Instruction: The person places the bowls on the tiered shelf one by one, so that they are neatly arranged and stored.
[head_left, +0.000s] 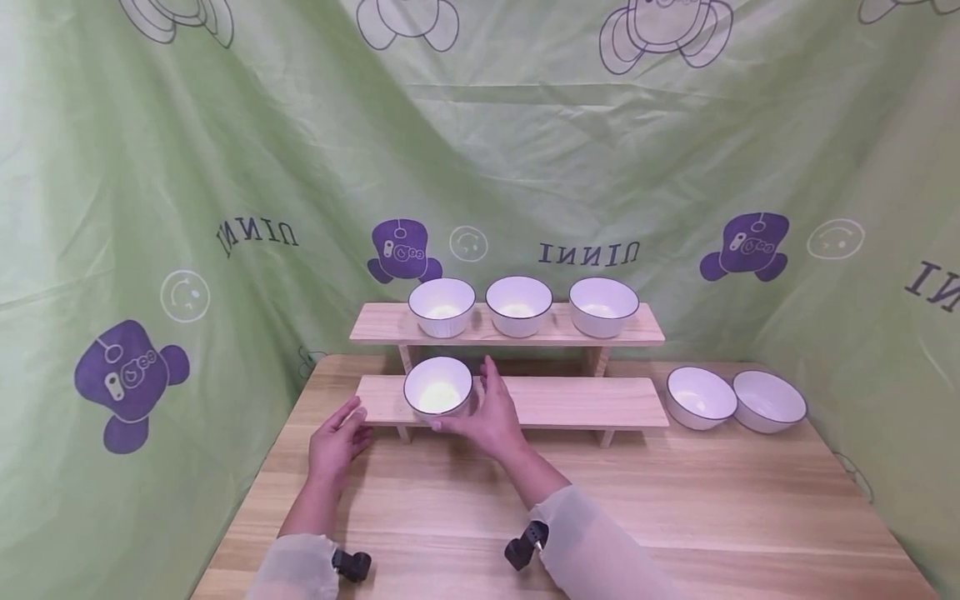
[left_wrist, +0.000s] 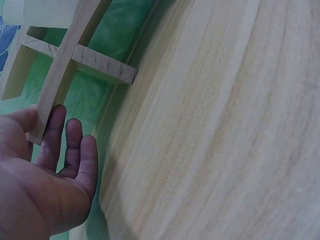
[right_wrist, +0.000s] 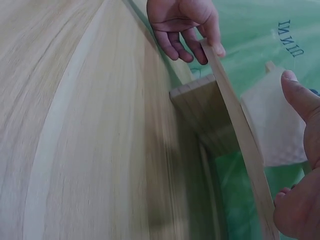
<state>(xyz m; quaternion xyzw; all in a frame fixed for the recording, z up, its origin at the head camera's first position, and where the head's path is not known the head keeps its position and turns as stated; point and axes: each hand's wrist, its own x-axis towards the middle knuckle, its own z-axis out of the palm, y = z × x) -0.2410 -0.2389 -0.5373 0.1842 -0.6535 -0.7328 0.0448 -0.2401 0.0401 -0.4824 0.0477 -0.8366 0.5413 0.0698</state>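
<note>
A white bowl with a dark rim stands upright on the left part of the lower wooden shelf. My right hand holds this bowl from the right, thumb at its front and fingers round its far side. In the right wrist view, the thumb of that hand lies by the bowl wall. My left hand is at the shelf's left end. The left wrist view has that hand pinching the end of the board between thumb and fingers.
Behind and higher, an upper wooden shelf bears three white bowls in a row. Two more bowls sit side by side on the wooden table to the right. A green printed cloth hangs around the back and sides.
</note>
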